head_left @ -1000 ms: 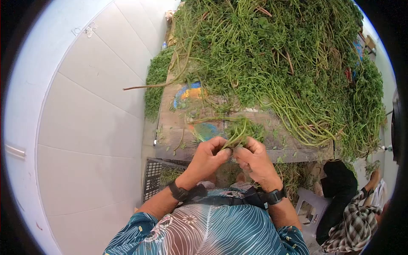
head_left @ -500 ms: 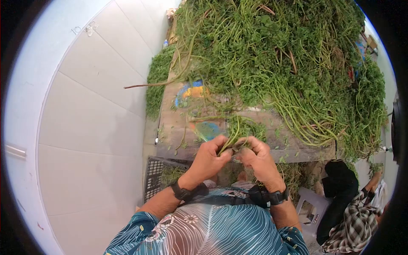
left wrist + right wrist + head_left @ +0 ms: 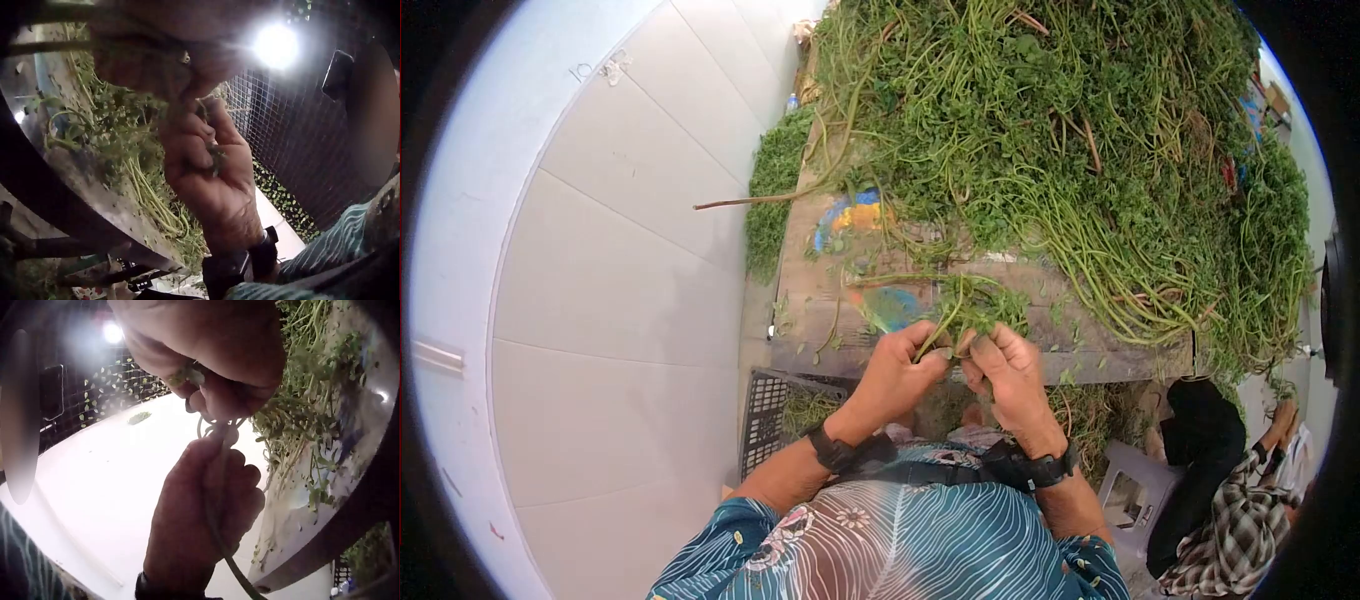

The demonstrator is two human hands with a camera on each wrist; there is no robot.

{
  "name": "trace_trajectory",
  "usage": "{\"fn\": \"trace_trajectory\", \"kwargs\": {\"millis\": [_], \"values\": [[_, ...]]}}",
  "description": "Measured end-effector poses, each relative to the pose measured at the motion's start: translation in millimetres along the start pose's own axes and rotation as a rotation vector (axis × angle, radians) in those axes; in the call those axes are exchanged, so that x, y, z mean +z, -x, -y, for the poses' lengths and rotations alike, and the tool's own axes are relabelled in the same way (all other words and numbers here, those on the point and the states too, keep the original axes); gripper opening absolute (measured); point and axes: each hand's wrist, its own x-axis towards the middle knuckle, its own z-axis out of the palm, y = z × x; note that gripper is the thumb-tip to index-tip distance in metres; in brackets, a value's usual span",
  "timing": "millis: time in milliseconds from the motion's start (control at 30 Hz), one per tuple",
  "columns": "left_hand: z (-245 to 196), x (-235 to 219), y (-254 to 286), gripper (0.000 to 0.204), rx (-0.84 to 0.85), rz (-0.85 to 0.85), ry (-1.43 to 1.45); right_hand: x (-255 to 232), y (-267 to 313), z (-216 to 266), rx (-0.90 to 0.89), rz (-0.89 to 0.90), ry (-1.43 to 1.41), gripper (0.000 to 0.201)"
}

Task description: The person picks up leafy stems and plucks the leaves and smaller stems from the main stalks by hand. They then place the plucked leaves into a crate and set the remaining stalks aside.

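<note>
Both hands meet just over the front edge of the wooden table. My left hand grips a few thin green stems between thumb and curled fingers. One stem trails out below that hand in the right wrist view. Close against its fingertips, my right hand pinches the same stems. A small green bit shows in the right hand's curled fingers in the left wrist view. Just beyond the hands lies a small clump of leafy greens.
A large heap of leafy stems covers most of the table. One long brown stem juts over the left edge. A black plastic crate stands below left. At right are a stool and another person's checked sleeve.
My right hand has turned slightly and shifted a little to the right, its fingers moving along the stems. My left hand keeps its grip almost in place.
</note>
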Motion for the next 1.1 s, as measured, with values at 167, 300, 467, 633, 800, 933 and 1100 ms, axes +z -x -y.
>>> {"fn": "trace_trajectory", "kwargs": {"millis": [167, 300, 467, 633, 800, 933, 1100], "values": [[10.3, 2.7, -5.4, 0.012, -0.144, -0.065, 0.348, 11.0, -0.3, -4.5, -0.332, 0.087, 0.472, 0.015], [13.1, -3.0, -8.5, 0.016, -0.195, -0.039, 0.440, 16.8, 3.1, 0.4, -0.068, 0.118, 0.169, 0.011], [5.9, -8.4, -2.4, 0.011, -0.159, -0.016, 0.328, 3.9, -1.5, 10.5, 0.065, 0.038, 0.080, 0.029], [14.7, -7.5, -1.3, 0.010, 0.045, -0.055, 0.040, 7.9, -3.9, -11.8, -0.284, -0.013, 0.487, 0.025], [9.9, -7.7, 6.3, 0.011, 0.014, -0.036, -0.093, 4.8, -1.0, 0.0, -0.381, -0.014, 0.901, 0.021], [14.0, -6.8, 9.2, 0.012, 0.040, -0.010, -0.162, 6.6, 0.0, 0.5, -0.314, -0.034, 1.037, 0.020], [10.0, -11.1, 9.4, 0.013, -0.024, 0.056, -0.036, -2.5, -10.7, -23.6, -0.047, -0.003, 0.384, 0.015]]}}
